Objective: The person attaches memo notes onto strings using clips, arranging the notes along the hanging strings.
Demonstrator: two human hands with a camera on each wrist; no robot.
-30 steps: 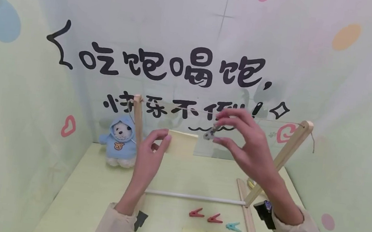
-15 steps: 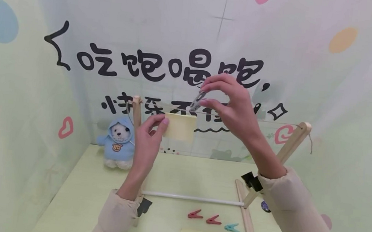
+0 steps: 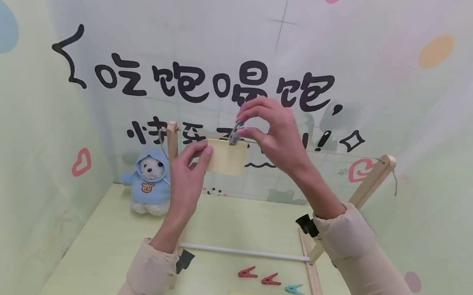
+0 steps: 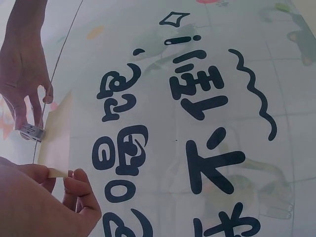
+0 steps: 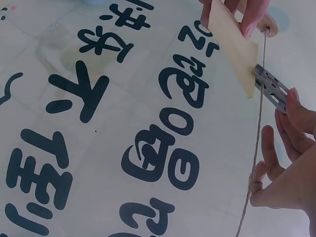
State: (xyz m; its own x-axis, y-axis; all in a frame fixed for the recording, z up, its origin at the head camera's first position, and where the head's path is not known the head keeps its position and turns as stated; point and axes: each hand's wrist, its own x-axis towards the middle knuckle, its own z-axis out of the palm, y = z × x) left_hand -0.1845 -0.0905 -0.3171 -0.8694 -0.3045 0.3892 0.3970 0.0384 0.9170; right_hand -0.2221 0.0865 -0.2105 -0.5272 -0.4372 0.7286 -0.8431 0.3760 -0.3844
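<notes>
While the wooden rack [image 3: 368, 185] and its string [image 3: 331, 152] stand as they did a second ago, the yellow note [image 3: 227, 157] has risen from below the line to hang against it, its near corner pinched by the left hand [image 3: 188, 176]. The right hand [image 3: 274, 137] (lifted from mid-rack height) now squeezes the grey clip [image 3: 235, 133] between thumb and forefinger, its mouth at the note's top edge, so pinning looks imminent, not done.

Pale green table [image 3: 121, 251] before a lettered backdrop [image 3: 208, 82].
</notes>
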